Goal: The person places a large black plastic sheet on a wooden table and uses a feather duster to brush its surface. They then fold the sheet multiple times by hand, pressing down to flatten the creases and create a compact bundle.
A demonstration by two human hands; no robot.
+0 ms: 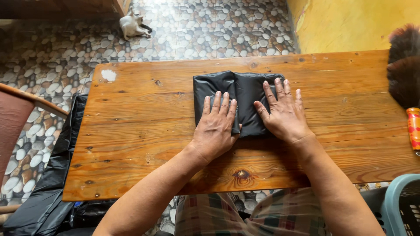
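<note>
A folded black plastic bag (238, 89) lies flat near the middle of a wooden table (144, 118). My left hand (216, 126) presses palm-down on its near left part, fingers together and stretched out. My right hand (283, 112) lies flat on its near right part, fingers slightly spread. Neither hand grips anything; both rest on top of the bag. The far half of the bag shows beyond my fingertips, with a crease running down its middle.
More black plastic (52, 183) hangs off the table's left side toward the pebble-pattern floor. A feather duster (404, 65) with an orange handle lies at the right edge. A blue-grey basket (400, 203) stands at lower right. A white cat (133, 24) lies beyond the table. A chair (17, 113) stands left.
</note>
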